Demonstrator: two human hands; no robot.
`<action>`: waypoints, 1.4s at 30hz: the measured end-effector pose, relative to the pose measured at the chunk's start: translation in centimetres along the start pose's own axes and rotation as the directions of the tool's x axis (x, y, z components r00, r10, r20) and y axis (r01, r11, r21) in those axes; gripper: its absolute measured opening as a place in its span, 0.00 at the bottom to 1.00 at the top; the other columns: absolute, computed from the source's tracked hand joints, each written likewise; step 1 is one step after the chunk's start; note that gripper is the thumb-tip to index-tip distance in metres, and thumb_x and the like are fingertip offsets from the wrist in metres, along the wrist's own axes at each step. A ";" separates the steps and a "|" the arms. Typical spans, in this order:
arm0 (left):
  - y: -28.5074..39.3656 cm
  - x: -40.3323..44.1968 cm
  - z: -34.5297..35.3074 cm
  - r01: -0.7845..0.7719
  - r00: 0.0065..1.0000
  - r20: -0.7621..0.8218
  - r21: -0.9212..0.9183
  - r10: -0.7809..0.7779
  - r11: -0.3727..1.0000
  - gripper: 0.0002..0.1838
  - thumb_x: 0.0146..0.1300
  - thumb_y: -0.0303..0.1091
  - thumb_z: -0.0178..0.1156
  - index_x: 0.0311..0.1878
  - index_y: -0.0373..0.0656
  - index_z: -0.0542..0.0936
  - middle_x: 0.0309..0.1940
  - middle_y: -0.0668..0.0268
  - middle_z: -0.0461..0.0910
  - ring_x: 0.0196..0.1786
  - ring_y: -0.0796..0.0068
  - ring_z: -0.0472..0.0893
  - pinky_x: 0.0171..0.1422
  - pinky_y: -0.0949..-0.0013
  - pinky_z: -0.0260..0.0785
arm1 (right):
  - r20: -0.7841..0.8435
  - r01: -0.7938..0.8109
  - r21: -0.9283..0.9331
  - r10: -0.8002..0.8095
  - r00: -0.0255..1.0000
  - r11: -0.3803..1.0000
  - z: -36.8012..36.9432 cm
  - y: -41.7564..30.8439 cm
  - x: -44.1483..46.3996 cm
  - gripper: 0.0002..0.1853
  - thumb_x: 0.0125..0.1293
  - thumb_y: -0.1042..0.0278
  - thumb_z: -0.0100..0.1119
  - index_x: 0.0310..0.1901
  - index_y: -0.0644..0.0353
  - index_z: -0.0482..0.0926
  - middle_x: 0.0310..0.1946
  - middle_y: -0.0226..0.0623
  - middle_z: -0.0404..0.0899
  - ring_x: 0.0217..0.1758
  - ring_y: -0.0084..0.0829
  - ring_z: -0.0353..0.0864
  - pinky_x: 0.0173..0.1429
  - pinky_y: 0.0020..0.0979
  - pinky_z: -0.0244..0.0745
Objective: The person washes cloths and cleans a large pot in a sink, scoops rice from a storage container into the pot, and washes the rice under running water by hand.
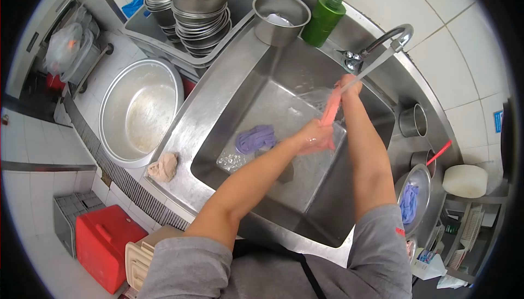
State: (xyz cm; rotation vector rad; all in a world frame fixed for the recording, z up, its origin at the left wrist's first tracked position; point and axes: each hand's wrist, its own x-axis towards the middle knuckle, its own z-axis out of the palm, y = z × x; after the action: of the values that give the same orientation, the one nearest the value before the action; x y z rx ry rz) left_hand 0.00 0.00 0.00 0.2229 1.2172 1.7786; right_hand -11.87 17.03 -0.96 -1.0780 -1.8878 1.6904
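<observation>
Over the steel sink (256, 206), a wet pink cloth (331, 108) is stretched between my two hands. My left hand (314, 137) grips its lower end, with some cloth hanging below the fingers. My right hand (351, 85) holds the upper end close to the tap (402, 36), and running water falls onto it. A purple cloth (255, 139) lies bunched on the sink floor at the left, beside a clear, shiny piece of plastic (231, 161).
Behind the sink stand a steel pot (281, 20) and a green pump bottle (325, 20). Stacked bowls (203, 26) fill a grey tub at the back left. A large basin (142, 110) is left; a bowl (423, 190) with purple cloth is right. A beige cloth (162, 167) lies on the left rim.
</observation>
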 end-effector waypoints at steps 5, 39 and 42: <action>1.0 -3.0 0.7 -0.010 0.997 -0.073 0.123 0.019 0.992 0.15 0.52 0.36 0.47 0.25 0.30 0.73 0.16 0.60 0.72 0.17 0.74 0.71 0.21 0.69 0.64 | -0.078 -0.118 0.040 0.121 0.990 0.992 -0.3 1.8 2.4 0.06 0.50 0.75 0.43 0.24 0.69 0.70 0.15 0.46 0.72 0.17 0.39 0.74 0.20 0.36 0.68; -7.6 -11.0 -1.0 0.028 0.970 0.212 0.391 -0.120 0.920 0.15 0.53 0.35 0.50 0.15 0.38 0.71 0.12 0.66 0.71 0.18 0.77 0.73 0.24 0.73 0.64 | -0.170 -0.104 -0.793 -0.054 0.984 0.601 -14.3 7.7 12.5 0.13 0.51 0.67 0.45 0.31 0.63 0.79 0.31 0.39 0.79 0.33 0.34 0.78 0.36 0.33 0.73; -7.4 -12.1 -1.4 0.002 0.977 0.190 0.452 -0.098 0.892 0.14 0.53 0.35 0.50 0.18 0.37 0.73 0.13 0.65 0.73 0.19 0.77 0.73 0.24 0.73 0.63 | -0.120 -0.035 -0.876 -0.147 0.982 0.481 -14.4 7.8 12.1 0.13 0.50 0.66 0.46 0.27 0.64 0.80 0.27 0.39 0.79 0.30 0.34 0.78 0.34 0.34 0.72</action>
State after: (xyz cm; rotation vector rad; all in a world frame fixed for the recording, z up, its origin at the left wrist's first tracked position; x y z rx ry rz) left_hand 10.09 -9.70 -2.59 0.6260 1.4521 1.3650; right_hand -6.85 35.47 -8.04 -1.3963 -2.6722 0.4056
